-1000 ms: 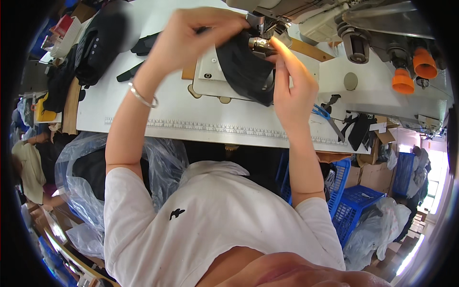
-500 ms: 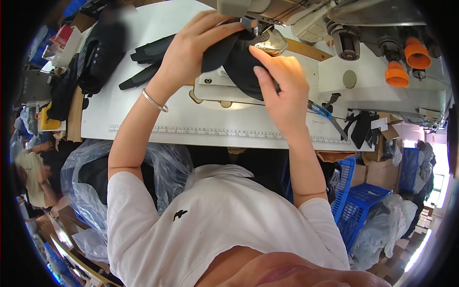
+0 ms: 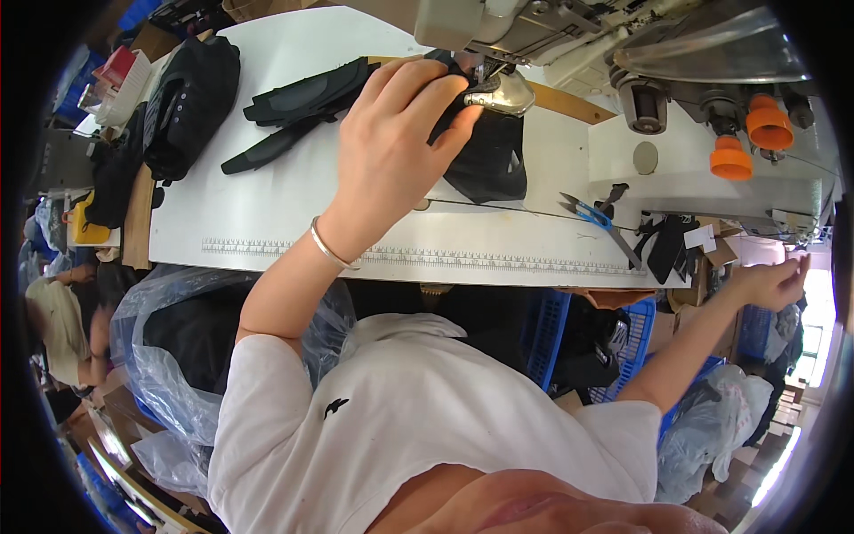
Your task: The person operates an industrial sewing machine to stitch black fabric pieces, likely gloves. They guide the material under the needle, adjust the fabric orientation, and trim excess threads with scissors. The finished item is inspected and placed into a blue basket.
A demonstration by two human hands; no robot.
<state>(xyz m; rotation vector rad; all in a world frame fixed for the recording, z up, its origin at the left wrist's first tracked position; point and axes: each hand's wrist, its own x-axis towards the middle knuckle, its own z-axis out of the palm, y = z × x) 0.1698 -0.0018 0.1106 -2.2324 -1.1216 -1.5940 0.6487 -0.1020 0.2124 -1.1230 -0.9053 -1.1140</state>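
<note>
head view: left hand [image 3: 396, 142] is grasping black cloth [image 3: 489, 158] on the near side of the sewing machine [image 3: 455, 27]; right hand [image 3: 772, 283] is hovering released, well right of it. one-handed guiding could be letting the cloth skew.

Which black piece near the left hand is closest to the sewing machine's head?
The broad black piece just right of the left hand; the narrower strips lie to its left on the white table.

Right hand [image 3: 770, 283] off the black cloth [image 3: 489, 165].
Earlier: pinching it near 1 o'clock. Now: extended to 3 o'clock, beyond the table [image 3: 249, 209]. Blades of blue snips [image 3: 591, 214] now exposed.
</note>
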